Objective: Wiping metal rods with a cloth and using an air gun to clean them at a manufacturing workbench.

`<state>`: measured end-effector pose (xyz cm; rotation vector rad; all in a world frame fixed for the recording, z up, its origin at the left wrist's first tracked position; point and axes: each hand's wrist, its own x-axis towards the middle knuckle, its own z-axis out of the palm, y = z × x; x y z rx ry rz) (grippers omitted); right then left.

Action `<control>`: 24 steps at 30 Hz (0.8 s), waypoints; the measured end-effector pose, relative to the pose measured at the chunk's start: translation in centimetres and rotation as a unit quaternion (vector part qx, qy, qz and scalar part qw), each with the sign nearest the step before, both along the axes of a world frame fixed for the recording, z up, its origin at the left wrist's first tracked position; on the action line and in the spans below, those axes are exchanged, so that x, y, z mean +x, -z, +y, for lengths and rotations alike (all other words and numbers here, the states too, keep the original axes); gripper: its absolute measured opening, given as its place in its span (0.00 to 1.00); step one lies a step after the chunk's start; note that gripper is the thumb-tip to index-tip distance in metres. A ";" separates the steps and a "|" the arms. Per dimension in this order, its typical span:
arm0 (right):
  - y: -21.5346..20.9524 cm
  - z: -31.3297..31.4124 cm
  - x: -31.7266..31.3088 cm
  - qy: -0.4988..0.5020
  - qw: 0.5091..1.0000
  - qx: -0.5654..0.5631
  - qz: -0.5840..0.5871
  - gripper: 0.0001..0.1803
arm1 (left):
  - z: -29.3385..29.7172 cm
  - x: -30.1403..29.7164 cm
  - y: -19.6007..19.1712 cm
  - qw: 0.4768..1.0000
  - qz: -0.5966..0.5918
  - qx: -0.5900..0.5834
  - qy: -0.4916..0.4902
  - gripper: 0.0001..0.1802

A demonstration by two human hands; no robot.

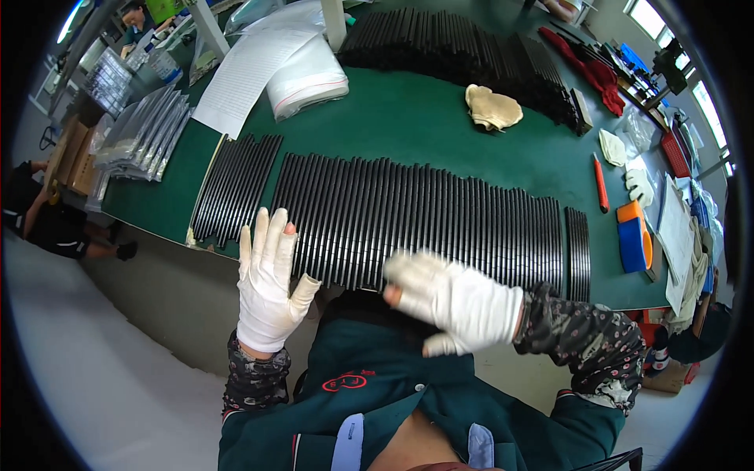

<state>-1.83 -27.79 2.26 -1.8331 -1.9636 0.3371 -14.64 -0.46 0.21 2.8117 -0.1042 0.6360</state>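
Note:
A long row of thin black rods (pixel 416 212) lies side by side on the green table (pixel 393 118), their ends toward me. A smaller batch of black rods (pixel 239 184) lies to its left, and a narrow batch (pixel 577 251) to its right, each split off by a gap. My left hand (pixel 271 282), in a white glove with a bare fingertip, is open with its fingers at the row's left end. My right hand (pixel 448 302), gloved likewise and slightly blurred, is open over the near edge of the row's middle; nothing shows in it.
A dense pile of black rods (pixel 455 55) covers the far side, near a cream cloth (pixel 493 108). Printed sheets (pixel 239 78) and plastic bags (pixel 306 82) lie far left, bagged packs (pixel 145 133) left. A red cutter (pixel 600 184) and an orange-blue tape roll (pixel 635 239) lie right. Other people are at left.

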 end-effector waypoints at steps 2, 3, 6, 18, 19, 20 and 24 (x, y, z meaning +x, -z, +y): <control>-0.5 1.4 1.8 -0.005 0.999 0.031 -0.021 0.42 | 0.9 -0.2 0.4 1.000 -0.011 -0.001 -0.008 0.38; -0.8 2.5 3.2 -0.011 0.997 0.062 -0.041 0.42 | 1.3 -0.6 0.4 1.000 -0.022 -0.003 -0.016 0.38; 0.2 3.2 8.3 0.247 0.957 0.017 -0.151 0.42 | 1.8 0.1 0.3 0.999 -0.033 -0.005 -0.011 0.38; 1.8 5.9 4.5 0.096 0.988 0.109 -0.060 0.42 | 4.7 3.2 0.3 0.984 0.007 -0.135 0.113 0.36; 1.1 5.5 2.0 0.011 0.998 0.063 -0.004 0.43 | 4.8 3.7 0.2 0.979 0.021 -0.159 0.130 0.35; -0.3 5.4 0.1 -0.069 0.996 0.015 0.055 0.43 | 4.9 3.8 0.3 0.979 0.022 -0.158 0.130 0.35; -0.1 4.9 3.2 -0.002 0.993 0.119 -0.018 0.41 | 4.6 3.7 0.5 0.968 0.038 -0.187 0.162 0.36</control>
